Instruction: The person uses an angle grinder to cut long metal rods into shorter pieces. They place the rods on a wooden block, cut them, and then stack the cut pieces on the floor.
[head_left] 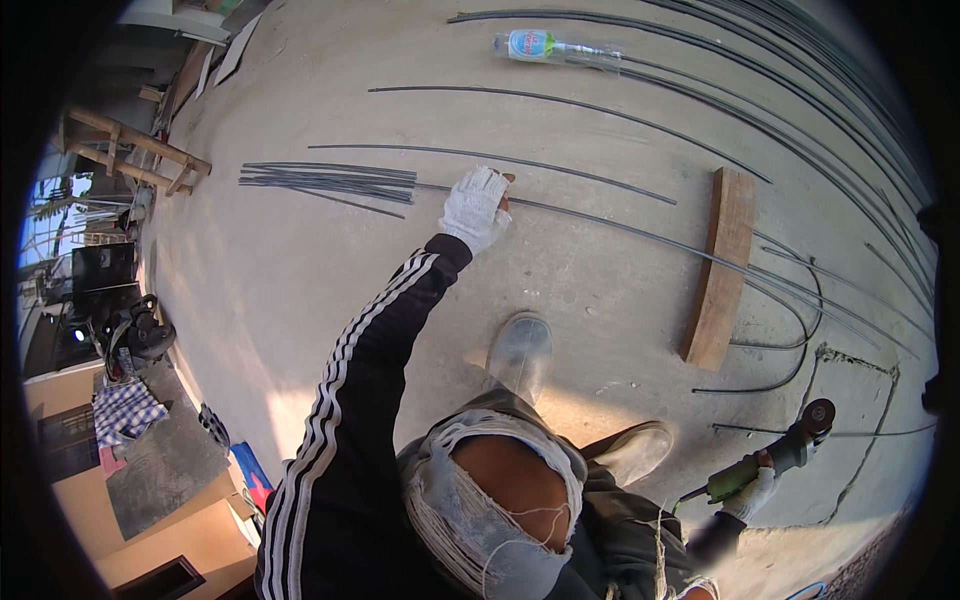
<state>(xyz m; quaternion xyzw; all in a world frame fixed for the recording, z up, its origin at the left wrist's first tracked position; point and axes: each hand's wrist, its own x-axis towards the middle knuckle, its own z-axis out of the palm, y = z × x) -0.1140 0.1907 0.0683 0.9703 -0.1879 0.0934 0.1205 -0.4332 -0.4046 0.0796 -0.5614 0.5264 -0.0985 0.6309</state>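
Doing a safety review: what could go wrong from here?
Sparks from the angle grinder in the right hand could hit the bare knee in the torn trousers.
Loose threads might snag the disc if it comes close.
The metal rod, resting across the wooden block with only the left hand on it, may roll.

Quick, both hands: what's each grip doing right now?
Left hand: closed on a thin metal rod.
Right hand: closed around the angle grinder.
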